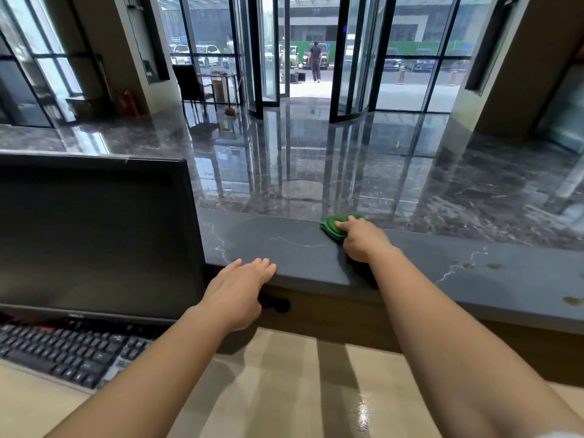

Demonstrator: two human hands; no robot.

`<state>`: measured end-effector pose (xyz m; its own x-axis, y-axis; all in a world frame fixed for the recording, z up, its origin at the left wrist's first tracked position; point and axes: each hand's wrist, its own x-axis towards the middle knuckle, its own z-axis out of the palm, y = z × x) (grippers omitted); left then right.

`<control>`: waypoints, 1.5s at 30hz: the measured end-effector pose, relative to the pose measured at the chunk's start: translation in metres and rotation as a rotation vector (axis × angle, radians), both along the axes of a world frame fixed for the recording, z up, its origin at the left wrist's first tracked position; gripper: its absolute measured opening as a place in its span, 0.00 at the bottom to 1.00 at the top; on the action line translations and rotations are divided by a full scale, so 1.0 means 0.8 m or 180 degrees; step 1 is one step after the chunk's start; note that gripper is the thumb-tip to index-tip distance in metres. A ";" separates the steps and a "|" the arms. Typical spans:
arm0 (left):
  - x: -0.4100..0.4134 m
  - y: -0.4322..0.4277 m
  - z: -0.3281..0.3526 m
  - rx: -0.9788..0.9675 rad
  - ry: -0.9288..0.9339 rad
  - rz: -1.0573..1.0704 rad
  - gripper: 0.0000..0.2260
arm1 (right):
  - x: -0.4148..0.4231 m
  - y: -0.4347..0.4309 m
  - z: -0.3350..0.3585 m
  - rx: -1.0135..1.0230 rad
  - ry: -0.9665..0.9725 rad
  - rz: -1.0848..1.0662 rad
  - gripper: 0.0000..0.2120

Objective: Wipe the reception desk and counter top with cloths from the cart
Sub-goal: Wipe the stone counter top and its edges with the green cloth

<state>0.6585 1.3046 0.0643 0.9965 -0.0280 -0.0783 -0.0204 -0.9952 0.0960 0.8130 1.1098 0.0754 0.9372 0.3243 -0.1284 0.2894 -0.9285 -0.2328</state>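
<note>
A dark grey marbled counter top runs across the view above a pale lower desk. My right hand presses a green cloth flat on the counter near its far edge, with part of the cloth hidden under the palm. My left hand rests with its fingers laid flat over the counter's near edge, holding nothing. Several greenish smudges mark the counter to the right.
A black monitor and a black keyboard stand on the lower desk at the left. Beyond the counter lie a glossy dark lobby floor, a revolving glass door and a person walking outside.
</note>
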 end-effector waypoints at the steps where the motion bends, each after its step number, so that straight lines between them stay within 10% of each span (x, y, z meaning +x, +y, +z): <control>1: 0.000 -0.002 0.001 0.0011 0.0019 -0.0001 0.36 | -0.001 -0.025 0.000 -0.0021 -0.0014 -0.0152 0.30; 13: 0.000 -0.007 -0.002 -0.0004 0.0074 0.0056 0.36 | -0.033 -0.139 0.002 0.0041 -0.0164 -0.1306 0.27; 28: -0.002 -0.030 0.004 0.0386 0.0164 0.0260 0.33 | -0.112 0.036 -0.016 0.0424 -0.0138 0.0472 0.28; 45: -0.036 -0.047 -0.008 0.0579 -0.0565 0.0236 0.28 | -0.126 -0.227 -0.034 0.0105 -0.0739 -0.1499 0.25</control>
